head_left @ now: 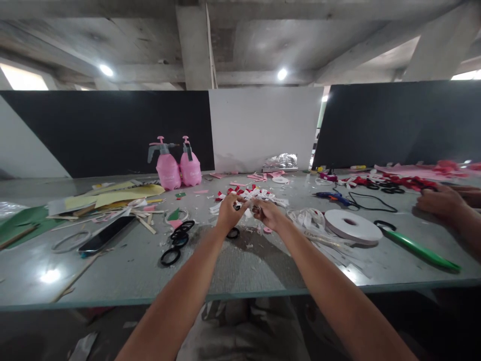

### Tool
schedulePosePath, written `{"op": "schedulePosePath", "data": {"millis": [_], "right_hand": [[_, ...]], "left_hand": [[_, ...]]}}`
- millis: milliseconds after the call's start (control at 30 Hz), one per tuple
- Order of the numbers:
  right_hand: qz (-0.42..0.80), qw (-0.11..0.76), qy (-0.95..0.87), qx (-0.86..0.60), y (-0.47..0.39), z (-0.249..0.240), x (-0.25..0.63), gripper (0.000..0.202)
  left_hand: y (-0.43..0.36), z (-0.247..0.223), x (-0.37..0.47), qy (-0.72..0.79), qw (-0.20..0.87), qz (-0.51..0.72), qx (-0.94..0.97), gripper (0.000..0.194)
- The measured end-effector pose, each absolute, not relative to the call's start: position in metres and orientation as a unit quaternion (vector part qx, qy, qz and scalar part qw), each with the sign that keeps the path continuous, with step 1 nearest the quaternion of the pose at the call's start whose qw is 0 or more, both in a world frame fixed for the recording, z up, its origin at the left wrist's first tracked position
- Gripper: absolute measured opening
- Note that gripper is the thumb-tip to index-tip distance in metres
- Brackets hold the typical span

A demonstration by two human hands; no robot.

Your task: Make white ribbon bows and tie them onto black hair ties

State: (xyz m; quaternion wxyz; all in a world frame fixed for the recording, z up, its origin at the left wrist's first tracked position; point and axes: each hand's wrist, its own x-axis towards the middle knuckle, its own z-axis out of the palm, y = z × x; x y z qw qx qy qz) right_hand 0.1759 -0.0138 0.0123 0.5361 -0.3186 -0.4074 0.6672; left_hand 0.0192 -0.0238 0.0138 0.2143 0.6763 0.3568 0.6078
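Both hands work above the table (246, 276), directly in front of a pile of red and white ribbon pieces (259, 192). The left hand (229, 215) is partly curled, thumb and fingers brought close together; the right hand (269, 213) is likewise narrowed, its fingertips just beside those of the left. A dark ring shows at the left fingers — whether either hand grips an item cannot be told at this size. A loose black ring (233, 237) lies below the left hand; a cluster of black rings (180, 244) lies further left. To the right: a white ribbon roll (363, 229), flat, with a blue glue gun (337, 197) behind it — and a co-worker's hand (436, 203) beyond.
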Motion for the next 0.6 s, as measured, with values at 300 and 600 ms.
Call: {"op": "schedulePosePath", "data": {"millis": [300,600], "right_hand": [[0.664,0.525,-0.424,-0.323,-0.011,0.009,0.176,0.030],[0.678,0.531,-0.399,-0.316,-0.012,0.011,0.176,0.025]], "left_hand": [[-0.015,0.007,0.016,0.391,0.236,0.599,0.658,0.012],[-0.013,-0.001,0.016,0.466,0.124,0.487,0.728,0.027]]}}
